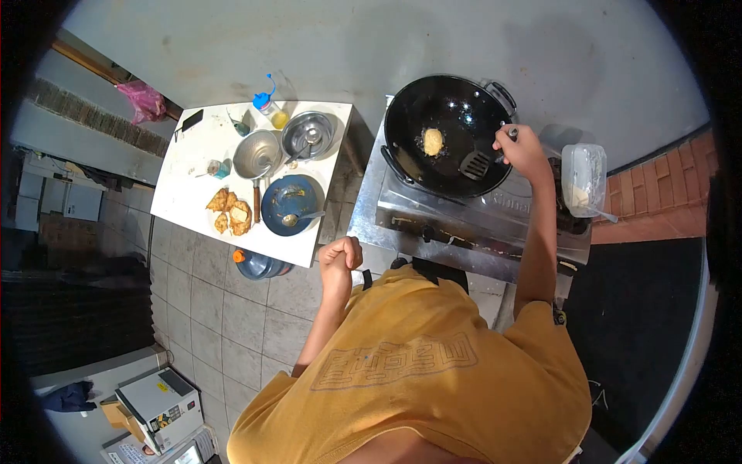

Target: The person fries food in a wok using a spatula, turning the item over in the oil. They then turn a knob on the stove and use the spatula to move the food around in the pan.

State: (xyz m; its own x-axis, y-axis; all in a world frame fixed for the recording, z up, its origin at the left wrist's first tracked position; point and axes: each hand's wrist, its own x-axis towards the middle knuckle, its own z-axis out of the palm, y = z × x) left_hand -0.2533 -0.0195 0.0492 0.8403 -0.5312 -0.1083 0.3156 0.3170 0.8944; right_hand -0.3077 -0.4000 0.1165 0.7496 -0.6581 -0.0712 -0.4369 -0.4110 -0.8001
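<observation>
My right hand (522, 151) grips the handle of a slotted spatula (474, 165), whose blade rests low in a black wok (410, 100). A single pale yellow piece of food (433, 141) sizzles in the oil, left of the blade and apart from it. The wok sits on a metal gas stove (464, 232). Held in front of my body, between the stove and the white table, my left hand (338, 259) is curled into a loose fist with nothing visible in it.
On the white table (185, 182) are fried pieces (232, 210), a blue bowl (282, 197) with a spoon, a saucepan (257, 155), a steel bowl (308, 124) and an oil bottle (270, 110). A plastic tub (583, 174) stands right of the wok. A water jug (259, 264) is on the floor.
</observation>
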